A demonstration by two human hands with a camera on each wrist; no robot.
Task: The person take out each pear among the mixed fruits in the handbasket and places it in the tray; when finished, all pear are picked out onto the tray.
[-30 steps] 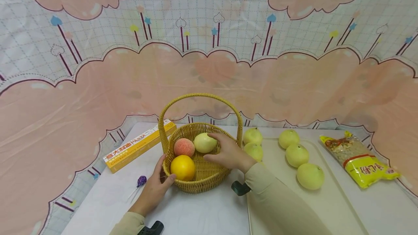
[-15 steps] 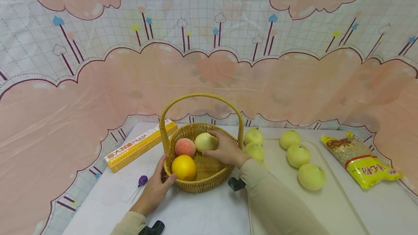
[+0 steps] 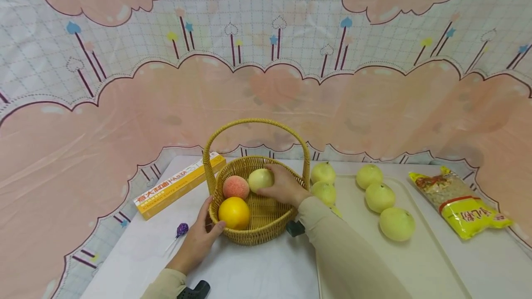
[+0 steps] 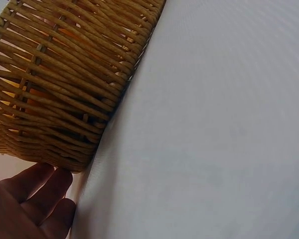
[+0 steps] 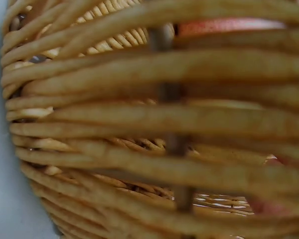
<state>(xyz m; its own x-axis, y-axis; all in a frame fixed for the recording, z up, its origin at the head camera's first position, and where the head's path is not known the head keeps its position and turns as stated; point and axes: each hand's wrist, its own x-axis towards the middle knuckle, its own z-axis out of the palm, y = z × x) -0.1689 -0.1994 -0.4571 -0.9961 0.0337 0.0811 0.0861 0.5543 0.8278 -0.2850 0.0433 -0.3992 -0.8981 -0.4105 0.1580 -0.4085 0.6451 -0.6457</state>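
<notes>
A wicker basket [image 3: 266, 233] with a tall arched handle stands on the table. Inside it lie a fuzzy pinkish-red peach [image 3: 235, 188], an orange [image 3: 234, 213] and a round pale green fruit [image 3: 260, 181]. My left hand [image 3: 198, 239] holds the basket's front left side, thumb at the rim near the orange; in the left wrist view its fingers [image 4: 49, 194] touch the outer wall low down. Reaching in over the right rim, my right hand [image 3: 287, 186] grips the pale green fruit. Woven strands of the basket wall [image 5: 114, 119] fill most of the right wrist view.
Right of the basket, a cream tray [image 3: 353, 262] bears several more pale green fruits [image 3: 396, 224], some partly behind my right sleeve. A yellow food packet [image 3: 461, 204] lies beyond it. Left are a pasta box [image 3: 178, 186] and a purple lollipop [image 3: 182, 230].
My right hand has shifted slightly left and its thumb has drawn in against the pale green fruit. My left hand stays at the basket.
</notes>
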